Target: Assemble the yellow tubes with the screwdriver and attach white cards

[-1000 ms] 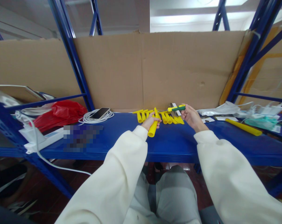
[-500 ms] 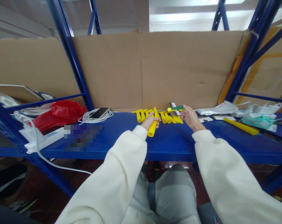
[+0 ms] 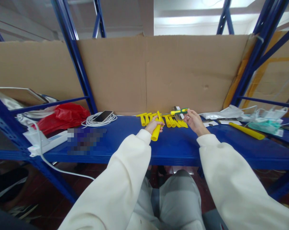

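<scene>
My left hand (image 3: 152,125) is closed around a yellow plastic T-shaped piece (image 3: 155,133), whose wide round end points toward me. In my right hand (image 3: 194,121) is a screwdriver (image 3: 179,111) with a green and yellow handle, gripped by the handle's end. Its thin shaft runs left, level with the top of the yellow piece; whether the tip touches it cannot be made out. Behind and beside my left hand several similar yellow pieces (image 3: 168,121) lie in a row on the blue shelf (image 3: 125,134).
At the left are a phone (image 3: 103,116) on a coiled white cable (image 3: 87,123), a red plastic bag (image 3: 64,117) and a white power strip (image 3: 48,144). A long yellow tube (image 3: 247,131) lies at the right, near white bags (image 3: 222,113). Cardboard (image 3: 182,70) stands behind.
The screwdriver handle has turned in my right hand, showing more yellow now. My left hand keeps hold of the yellow piece in the same place. The camera view has shifted slightly.
</scene>
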